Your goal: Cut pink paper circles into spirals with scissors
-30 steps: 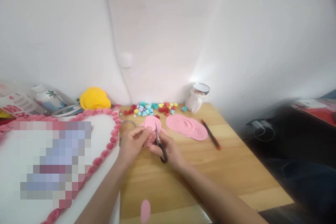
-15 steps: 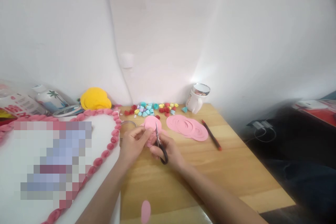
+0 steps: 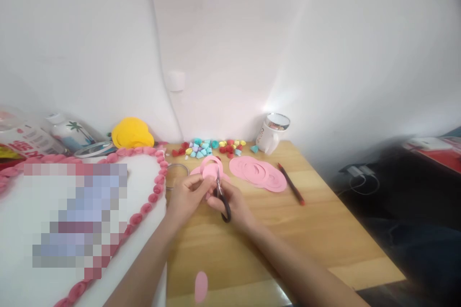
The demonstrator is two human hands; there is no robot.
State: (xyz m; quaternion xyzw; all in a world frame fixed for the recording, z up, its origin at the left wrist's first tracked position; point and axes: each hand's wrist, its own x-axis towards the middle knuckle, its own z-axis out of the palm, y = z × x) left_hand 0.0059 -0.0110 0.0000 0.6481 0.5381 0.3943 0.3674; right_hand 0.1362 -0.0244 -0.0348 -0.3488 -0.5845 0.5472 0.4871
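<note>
My left hand (image 3: 190,195) pinches a round piece of pink paper (image 3: 210,170) between thumb and fingers. A curved cut runs inside its edge, leaving a ring-like strip at the top. In my right hand (image 3: 236,204) is a pair of scissors (image 3: 224,208) with black handles, fingers closed round the grips. The metal blades point away from me and lie against the paper's right side. Behind my hands, more pink paper lies partly hidden. Right of them, several pink spiral-cut paper discs (image 3: 248,168) overlap on the wooden table (image 3: 288,240).
A dark pen (image 3: 291,183) lies right of the discs, near a white mug (image 3: 272,134). Small coloured paper rolls (image 3: 201,149) line the wall. At left is a white board (image 3: 144,240) edged with pink rosettes. A pink oval scrap (image 3: 201,287) lies in front.
The scissors have cut further round the pink paper, and a curved gap now shows between the outer strip and the inner disc. Both hands stay close together.
</note>
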